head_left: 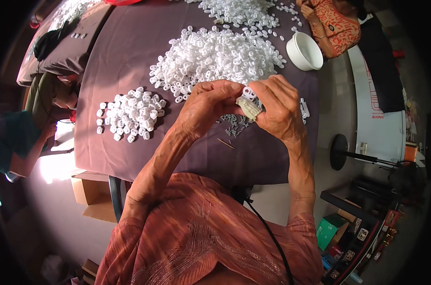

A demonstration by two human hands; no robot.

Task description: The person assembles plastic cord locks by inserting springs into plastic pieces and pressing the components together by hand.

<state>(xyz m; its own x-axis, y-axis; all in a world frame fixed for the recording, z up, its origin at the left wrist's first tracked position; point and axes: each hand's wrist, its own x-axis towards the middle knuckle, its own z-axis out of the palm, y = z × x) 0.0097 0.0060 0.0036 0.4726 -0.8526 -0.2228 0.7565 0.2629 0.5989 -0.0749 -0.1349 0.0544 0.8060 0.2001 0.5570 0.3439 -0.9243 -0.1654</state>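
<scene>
My left hand and my right hand meet over the table's near half, both closed, fingers pinched round a small white plastic piece with holes in it. Just beneath that piece, against the right fingers, is a cream-coloured ridged wad; whether it is held or wrapped on a finger I cannot tell. Small grey metal pins or screws lie scattered below the hands. A thin wooden stick rests nearer to me. Left of my left forearm sits a small heap of white plastic pieces.
A large mound of white oval pieces covers the middle of the brown-clothed table, another heap behind it. A white bowl stands at the right edge near a person in orange. Another person sits left.
</scene>
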